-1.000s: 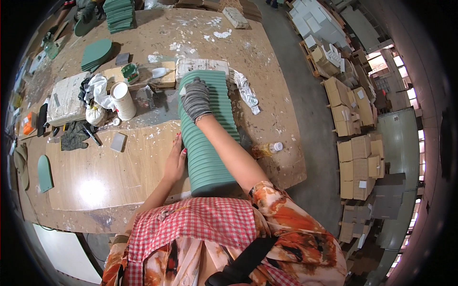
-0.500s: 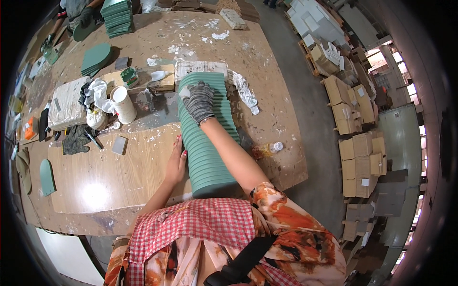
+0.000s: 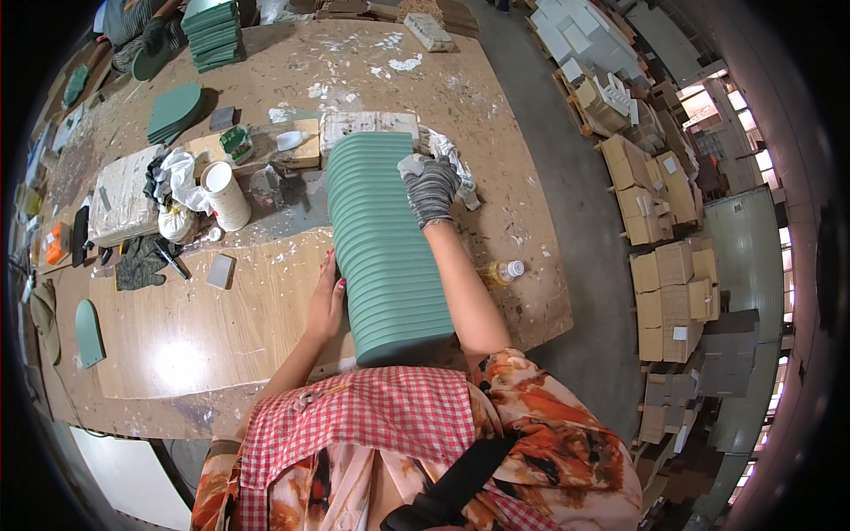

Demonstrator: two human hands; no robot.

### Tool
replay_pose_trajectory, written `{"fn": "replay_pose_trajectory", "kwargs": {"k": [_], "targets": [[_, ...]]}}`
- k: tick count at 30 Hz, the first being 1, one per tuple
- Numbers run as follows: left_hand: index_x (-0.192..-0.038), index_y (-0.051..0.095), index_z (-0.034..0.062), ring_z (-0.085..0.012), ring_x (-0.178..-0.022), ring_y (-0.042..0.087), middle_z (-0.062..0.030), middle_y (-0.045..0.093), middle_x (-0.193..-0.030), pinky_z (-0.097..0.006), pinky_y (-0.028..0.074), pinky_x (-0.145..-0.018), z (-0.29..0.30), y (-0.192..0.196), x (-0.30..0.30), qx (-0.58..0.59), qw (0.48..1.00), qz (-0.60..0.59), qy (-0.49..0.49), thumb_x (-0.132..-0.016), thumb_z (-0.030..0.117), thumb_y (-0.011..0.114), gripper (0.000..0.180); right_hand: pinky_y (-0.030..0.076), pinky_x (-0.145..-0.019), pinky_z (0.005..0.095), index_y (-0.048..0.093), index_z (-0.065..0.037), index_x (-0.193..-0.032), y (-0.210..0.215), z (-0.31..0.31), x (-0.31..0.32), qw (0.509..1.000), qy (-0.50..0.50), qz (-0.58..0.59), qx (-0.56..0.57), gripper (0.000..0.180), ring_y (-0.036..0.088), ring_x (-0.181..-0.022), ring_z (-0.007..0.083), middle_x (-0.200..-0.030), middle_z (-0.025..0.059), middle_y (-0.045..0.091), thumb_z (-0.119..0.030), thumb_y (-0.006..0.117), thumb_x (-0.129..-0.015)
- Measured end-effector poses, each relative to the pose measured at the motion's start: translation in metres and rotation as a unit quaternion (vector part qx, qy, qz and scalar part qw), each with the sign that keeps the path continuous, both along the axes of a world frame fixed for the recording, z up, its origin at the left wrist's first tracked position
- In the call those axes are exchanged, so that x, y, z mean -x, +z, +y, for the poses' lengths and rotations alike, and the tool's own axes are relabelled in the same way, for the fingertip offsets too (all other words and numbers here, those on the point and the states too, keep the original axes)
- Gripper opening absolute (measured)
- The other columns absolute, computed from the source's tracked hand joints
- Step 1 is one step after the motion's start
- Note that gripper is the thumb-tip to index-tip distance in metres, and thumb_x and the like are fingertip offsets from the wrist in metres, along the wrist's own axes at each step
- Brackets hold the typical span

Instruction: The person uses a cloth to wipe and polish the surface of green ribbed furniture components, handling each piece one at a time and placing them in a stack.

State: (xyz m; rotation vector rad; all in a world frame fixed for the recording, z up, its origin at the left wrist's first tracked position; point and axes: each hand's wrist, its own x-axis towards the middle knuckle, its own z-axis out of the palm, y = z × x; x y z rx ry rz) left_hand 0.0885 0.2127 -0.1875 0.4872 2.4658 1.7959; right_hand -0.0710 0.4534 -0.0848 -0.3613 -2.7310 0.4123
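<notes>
Green and matte, the long row of arched tiles [image 3: 385, 243] lies on edge down the centre of the frame on the wooden workbench [image 3: 177, 336]; the bare left hand [image 3: 326, 301] presses flat and spread against its lower left flank, as before. At upper centre-right, the gloved right hand [image 3: 431, 188] has slid from the row's top to its right edge, pinching a pale scrap, suggesting the wiping is moving sideways.

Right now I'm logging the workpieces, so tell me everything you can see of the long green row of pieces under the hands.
The green row is many thin, matte teal-green pieces packed face to face on edge, their rounded tops forming ribs. It runs lengthwise along the wooden workbench. The gloved right hand rests on its far end; the bare left hand presses its left side.
</notes>
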Motion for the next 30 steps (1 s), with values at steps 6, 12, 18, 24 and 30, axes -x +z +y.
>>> {"fn": "replay_pose_trajectory", "kwargs": {"k": [6, 12, 18, 24, 30], "targets": [[-0.151, 0.019, -0.0024, -0.0369, -0.145, 0.021, -0.0244, 0.025, -0.155, -0.040, 0.016, -0.119, -0.002, -0.002, 0.000, 0.003, 1.000, -0.005, 0.001, -0.101, 0.021, 0.034, 0.057, 0.047, -0.093, 0.0444, 0.070, -0.009, -0.109, 0.003, -0.031, 0.009, 0.995, -0.003, -0.050, -0.089, 0.043, 0.059, -0.102, 0.0382, -0.108, 0.0237, 0.062, -0.029, 0.075, -0.070], [-0.151, 0.019, -0.0019, -0.0365, -0.145, 0.022, -0.0244, 0.025, -0.155, -0.040, 0.016, -0.119, 0.001, -0.004, 0.001, 0.011, 1.000, -0.008, 0.002, -0.101, 0.021, 0.035, 0.058, 0.047, -0.097, 0.0430, 0.070, -0.011, -0.111, -0.007, -0.070, 0.017, 0.995, 0.090, 0.028, -0.043, 0.043, 0.057, -0.109, 0.0370, -0.115, 0.0237, 0.060, -0.029, 0.075, -0.072], [-0.151, 0.020, -0.0021, -0.0360, -0.145, 0.023, -0.0239, 0.026, -0.155, -0.039, 0.017, -0.119, 0.001, -0.006, 0.000, 0.013, 1.000, -0.001, 0.002, -0.100, 0.019, 0.036, 0.057, 0.040, -0.101, 0.0472, 0.068, -0.011, -0.111, 0.004, -0.113, 0.014, 0.986, 0.145, -0.072, -0.037, 0.040, 0.051, -0.118, 0.0354, -0.128, 0.0205, 0.053, -0.027, 0.072, -0.075], [-0.150, 0.021, -0.0026, -0.0355, -0.145, 0.022, -0.0235, 0.026, -0.155, -0.039, 0.016, -0.119, 0.001, -0.006, 0.000, 0.006, 1.000, 0.006, 0.002, -0.100, 0.017, 0.036, 0.056, 0.043, -0.098, 0.0465, 0.069, -0.013, -0.112, 0.010, -0.090, 0.008, 0.995, 0.082, -0.049, -0.016, 0.044, 0.055, -0.111, 0.0355, -0.119, 0.0208, 0.057, -0.030, 0.074, -0.072], [-0.151, 0.020, -0.0022, -0.0358, -0.145, 0.022, -0.0238, 0.025, -0.155, -0.039, 0.016, -0.119, 0.002, 0.000, -0.002, -0.005, 1.000, -0.004, -0.002, -0.101, 0.018, 0.036, 0.056, 0.046, -0.095, 0.0458, 0.069, -0.008, -0.107, -0.006, -0.015, 0.002, 0.999, 0.037, 0.028, -0.009, 0.040, 0.058, -0.104, 0.0373, -0.110, 0.0232, 0.062, -0.028, 0.073, -0.073]]}}
